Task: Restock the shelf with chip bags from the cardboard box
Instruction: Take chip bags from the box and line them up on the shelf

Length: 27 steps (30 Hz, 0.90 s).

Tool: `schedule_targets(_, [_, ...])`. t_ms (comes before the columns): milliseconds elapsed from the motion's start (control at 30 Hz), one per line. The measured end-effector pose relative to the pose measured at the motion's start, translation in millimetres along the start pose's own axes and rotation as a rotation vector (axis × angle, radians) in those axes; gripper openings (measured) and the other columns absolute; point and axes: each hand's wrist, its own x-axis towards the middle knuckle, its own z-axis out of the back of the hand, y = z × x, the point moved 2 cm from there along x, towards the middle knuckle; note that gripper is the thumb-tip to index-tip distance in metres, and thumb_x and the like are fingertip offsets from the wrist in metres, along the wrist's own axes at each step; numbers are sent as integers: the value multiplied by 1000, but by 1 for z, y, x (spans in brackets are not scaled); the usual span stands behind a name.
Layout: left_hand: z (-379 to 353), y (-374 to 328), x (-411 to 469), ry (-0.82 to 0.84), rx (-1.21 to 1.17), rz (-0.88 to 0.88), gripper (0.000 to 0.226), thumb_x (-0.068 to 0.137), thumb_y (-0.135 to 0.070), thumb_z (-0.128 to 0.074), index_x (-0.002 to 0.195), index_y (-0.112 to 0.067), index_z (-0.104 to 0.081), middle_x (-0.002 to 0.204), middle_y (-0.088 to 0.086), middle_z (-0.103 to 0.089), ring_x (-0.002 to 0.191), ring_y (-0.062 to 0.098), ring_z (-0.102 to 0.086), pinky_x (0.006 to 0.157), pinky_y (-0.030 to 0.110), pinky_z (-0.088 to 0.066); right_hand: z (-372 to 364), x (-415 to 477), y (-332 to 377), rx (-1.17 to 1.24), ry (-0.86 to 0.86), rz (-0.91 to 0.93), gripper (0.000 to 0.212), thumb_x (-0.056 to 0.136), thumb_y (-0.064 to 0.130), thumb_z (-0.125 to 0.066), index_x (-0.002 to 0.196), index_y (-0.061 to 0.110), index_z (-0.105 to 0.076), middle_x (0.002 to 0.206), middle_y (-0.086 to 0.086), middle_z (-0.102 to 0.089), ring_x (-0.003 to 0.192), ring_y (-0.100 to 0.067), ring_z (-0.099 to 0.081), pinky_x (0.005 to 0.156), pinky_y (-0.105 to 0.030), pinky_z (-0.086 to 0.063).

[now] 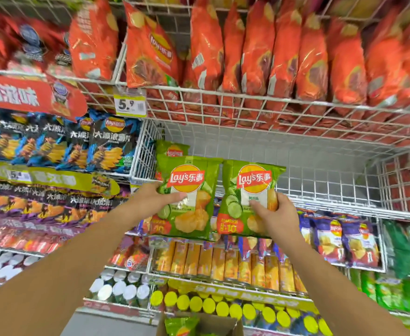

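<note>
My left hand (159,198) grips a green chip bag (187,197) by its left edge, thumb across the front. My right hand (275,214) grips a second green chip bag (245,190) at its lower right, thumb on the front. Both bags stand upright, side by side, in front of a white wire shelf basket (320,185). Another green bag (172,149) stands at the basket's left end, behind the one in my left hand. The cardboard box (213,323) sits at the bottom of the view with a green bag (181,326) showing inside.
Orange chip bags (259,52) fill the wire basket above. Black-and-blue bags (102,144) sit to the left, purple bags (339,236) below right. Rows of yellow-lidded cans (223,306) and orange tubes (223,263) fill the lower shelves. A 5.9 price tag (130,104) hangs above.
</note>
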Motion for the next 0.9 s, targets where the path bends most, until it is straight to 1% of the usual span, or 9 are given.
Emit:
schedule_targets(167, [6, -42, 39, -29, -21, -4, 68, 71, -66, -78, 123, -24, -64, 91, -10, -64, 79, 12, -61, 61, 25, -43, 1, 65, 16, -40, 12, 2, 29, 78, 41, -85, 89, 24, -65, 88, 2, -73, 83, -23, -72, 77, -46, -61])
schedule_targets(267, [3, -63, 60, -56, -37, 24, 64, 80, -57, -76, 127, -18, -56, 107, -11, -59, 95, 17, -59, 76, 29, -45, 1, 103, 20, -31, 47, -6, 27, 80, 38, -84, 88, 20, -66, 84, 2, -72, 82, -24, -71, 73, -42, -60])
schedule_targets(400, [-6, -82, 91, -69, -17, 91, 97, 81, -58, -74, 154, -9, -33, 144, 3, -48, 129, 27, -50, 92, 32, -39, -2, 152, 17, -10, 118, -45, 24, 83, 33, -83, 79, 18, -64, 74, 4, -69, 72, -19, -70, 59, -31, -56])
schedule_targets(500, [-13, -87, 114, -62, -28, 126, 58, 81, -56, -75, 124, -20, -58, 119, -7, -63, 103, 14, -62, 87, 30, -47, -7, 180, 11, 72, 169, -84, 18, 85, 24, -82, 88, 12, -69, 78, -5, -74, 60, -16, -71, 47, -26, -54])
schedule_targets(567, [-16, -86, 127, -53, -47, 137, 84, 77, -62, -75, 141, -14, -49, 131, -1, -57, 114, 21, -58, 93, 34, -45, -11, 195, 7, 80, 190, -105, 21, 85, 24, -82, 93, 9, -70, 82, -10, -76, 57, -16, -72, 43, -25, -53])
schedule_targets(667, [-15, -75, 154, -44, -17, 183, 125, 53, -83, -78, 150, -14, -41, 147, 2, -50, 128, 26, -52, 107, 43, -44, -23, 214, -3, 68, 192, -136, 29, 83, 30, -84, 94, 8, -69, 85, -12, -77, 67, -24, -76, 53, -38, -63])
schedule_targets(733, [-10, -71, 172, -47, -36, 175, 125, 37, -87, -80, 140, -21, -55, 139, 1, -60, 121, 23, -60, 105, 47, -49, -31, 224, -6, 29, 180, -133, 29, 82, 33, -84, 90, 10, -69, 82, -10, -77, 70, -25, -76, 61, -43, -64])
schedule_targets(833, [-8, -70, 197, -42, -35, 158, 104, 57, -76, -80, 142, -24, -51, 141, 1, -57, 123, 25, -57, 106, 43, -47, -43, 236, -13, -39, 154, -131, 32, 81, 37, -84, 85, 9, -69, 74, -7, -73, 71, -26, -73, 64, -45, -62])
schedule_targets(900, [-7, -63, 216, -51, 12, 205, 118, 60, -76, -78, 154, -20, -34, 155, 4, -41, 137, 29, -45, 109, 44, -42, -53, 243, -18, -73, 137, -148, 31, 82, 36, -84, 83, 9, -69, 71, -5, -72, 68, -24, -72, 59, -38, -59])
